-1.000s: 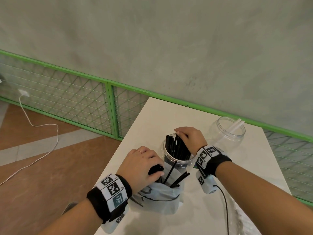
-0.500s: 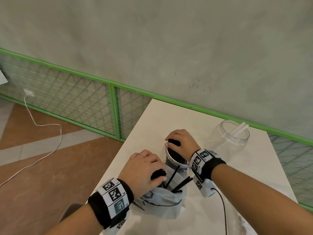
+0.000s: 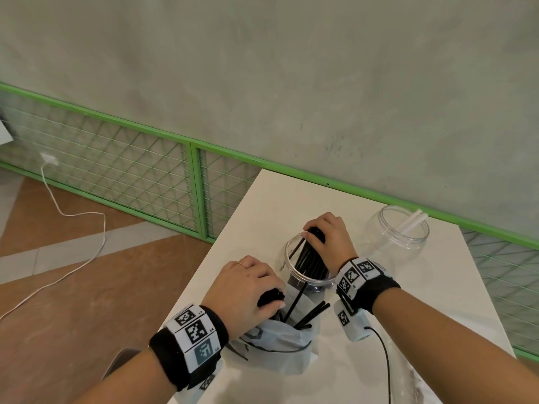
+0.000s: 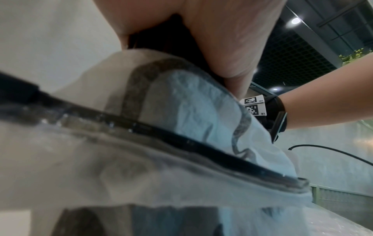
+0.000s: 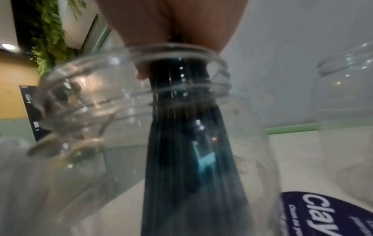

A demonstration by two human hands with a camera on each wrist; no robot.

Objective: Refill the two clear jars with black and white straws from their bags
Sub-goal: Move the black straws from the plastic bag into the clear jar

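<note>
A clear jar (image 3: 288, 252) stands mid-table with a bundle of black straws (image 3: 309, 260) inside it. My right hand (image 3: 328, 239) grips the tops of that bundle at the jar's mouth; the right wrist view shows the black straws (image 5: 181, 143) running down through the jar's neck (image 5: 220, 63). In front of the jar lies a pale plastic bag (image 3: 280, 342) with a few loose black straws (image 3: 313, 313) poking out. My left hand (image 3: 248, 290) holds a bunch of black straw ends at the bag's mouth. The bag (image 4: 191, 103) fills the left wrist view.
A second clear jar (image 3: 398, 234) with two white straws (image 3: 412, 221) stands at the back right of the white table (image 3: 437, 301). A black cable (image 3: 385, 363) runs across the table near my right forearm. The table's left edge drops to a brown floor; a green mesh fence lines the wall.
My right hand has pushed the black straw bundle down into the jar, so the straws stick out far less. The left hand has stayed at the bag's mouth.
</note>
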